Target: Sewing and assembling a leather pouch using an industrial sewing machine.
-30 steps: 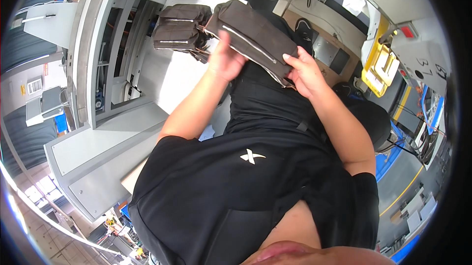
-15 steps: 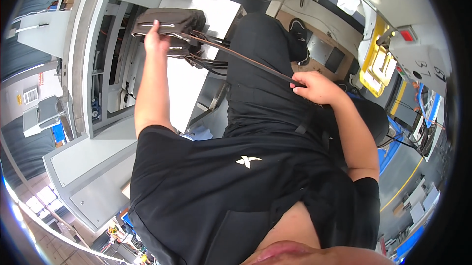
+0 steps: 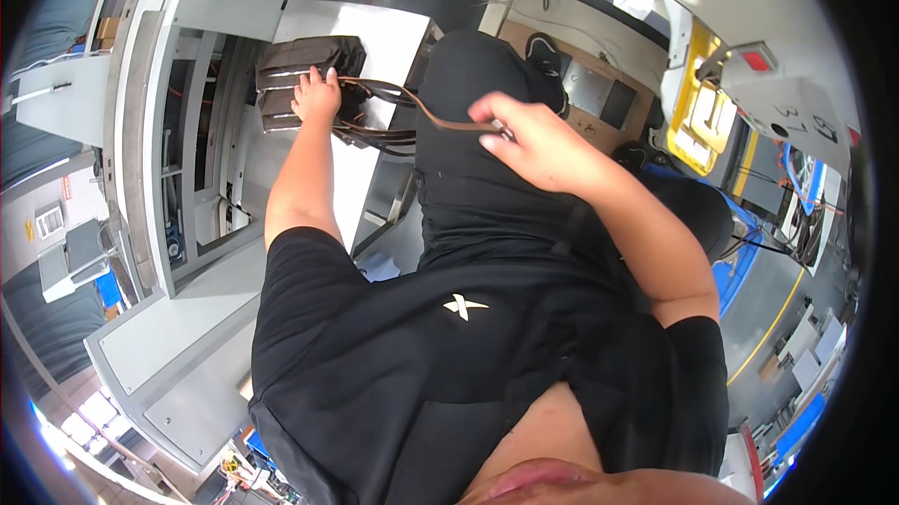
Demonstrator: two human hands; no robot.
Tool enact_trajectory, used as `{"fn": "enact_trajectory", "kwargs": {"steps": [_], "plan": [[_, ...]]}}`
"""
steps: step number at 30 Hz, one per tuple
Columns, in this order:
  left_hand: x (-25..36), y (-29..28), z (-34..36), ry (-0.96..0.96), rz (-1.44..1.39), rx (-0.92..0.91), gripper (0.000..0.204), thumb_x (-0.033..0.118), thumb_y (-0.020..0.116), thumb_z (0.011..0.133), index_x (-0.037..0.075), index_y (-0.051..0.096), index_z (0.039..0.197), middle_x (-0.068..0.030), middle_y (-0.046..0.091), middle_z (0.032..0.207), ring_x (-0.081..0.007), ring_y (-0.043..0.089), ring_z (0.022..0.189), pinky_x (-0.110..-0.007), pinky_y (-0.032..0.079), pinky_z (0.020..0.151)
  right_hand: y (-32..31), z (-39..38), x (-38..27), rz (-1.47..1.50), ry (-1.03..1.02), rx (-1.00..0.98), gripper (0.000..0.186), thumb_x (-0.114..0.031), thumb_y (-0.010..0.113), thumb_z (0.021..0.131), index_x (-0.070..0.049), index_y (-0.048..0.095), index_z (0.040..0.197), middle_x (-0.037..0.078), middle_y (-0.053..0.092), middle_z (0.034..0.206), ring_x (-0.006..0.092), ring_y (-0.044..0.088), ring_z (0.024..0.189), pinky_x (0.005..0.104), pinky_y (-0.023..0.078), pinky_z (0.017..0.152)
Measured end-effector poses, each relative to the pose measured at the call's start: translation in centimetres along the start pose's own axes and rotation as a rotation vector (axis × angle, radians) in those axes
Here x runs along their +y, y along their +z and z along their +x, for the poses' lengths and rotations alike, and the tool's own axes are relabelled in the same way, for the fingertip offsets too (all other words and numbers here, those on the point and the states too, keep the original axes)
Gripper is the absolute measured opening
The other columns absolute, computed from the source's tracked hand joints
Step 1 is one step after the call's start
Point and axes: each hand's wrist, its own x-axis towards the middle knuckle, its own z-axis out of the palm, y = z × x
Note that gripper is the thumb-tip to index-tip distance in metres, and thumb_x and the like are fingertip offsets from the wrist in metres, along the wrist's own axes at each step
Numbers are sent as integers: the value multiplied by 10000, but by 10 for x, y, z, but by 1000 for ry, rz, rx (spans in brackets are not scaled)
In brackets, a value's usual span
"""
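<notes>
Several dark brown, flat bundles point(image 3: 309, 55) lie side by side on a white work surface at the upper left, with thin strips trailing off their right side. Spread across these bundles, the fingers of my left hand point(image 3: 318, 97) rest on top, open. My right hand point(image 3: 552, 149) is over my lap, pinching the end of a long brown flat strap point(image 3: 449, 123) between thumb and fingers. From there the strap bends loosely back to the bundles, near my left hand. Where it joins them is hard to make out.
The white work surface point(image 3: 398, 32) borders my left leg. Beyond it stands a grey machine frame point(image 3: 154, 130) with an opening. On the right are a yellow holder point(image 3: 693, 111) and a grey cabinet with a red switch point(image 3: 756, 60).
My right hand has moved left toward the bundles, and the strap has gone from stretched straight to slack and bent. My left hand has shifted slightly right and down across the bundles.
</notes>
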Motion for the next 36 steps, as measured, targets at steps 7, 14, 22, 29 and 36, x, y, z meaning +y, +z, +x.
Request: {"fn": "enact_trajectory", "kwargs": {"steps": [7,14,22,29,36], "plan": [[-8,4,3,-11,83,-115,770,671,285,1029,197,274,1635,-122,287,1684,-375,248,1549,-590,193,1227,-25,31,-14,570,-315,243,830,-191,656,989,-88,142,1632,231,407,1573,316,517,1366,441,422,1133],[14,4,6,40,206,-85,727,649,318,1034,189,361,1594,-118,379,1635,-375,407,1463,-599,353,1149,-46,-33,89,684,142,347,323,-169,647,1014,-40,574,1301,62,658,1165,133,640,1038,315,541,918],[-27,33,35,-11,226,46,710,643,379,1027,192,385,1576,-108,432,1591,-354,439,1439,-565,371,1144,-74,-178,175,402,694,589,223,-169,644,909,-9,728,1040,82,730,920,163,691,778,298,540,701],[88,-31,-45,562,68,421,385,330,596,1012,49,647,1270,-170,647,1279,-363,637,1141,-502,521,914,-138,-269,164,346,717,1033,210,-187,648,950,-30,705,1077,55,711,930,131,652,786,279,530,678],[192,-35,-115,847,-723,-76,435,305,623,1026,16,627,1351,-180,666,1287,-306,618,1198,-409,449,1056,-241,-291,132,-581,801,1470,420,-431,641,912,-33,769,943,183,760,904,356,732,923,438,551,865]]}}
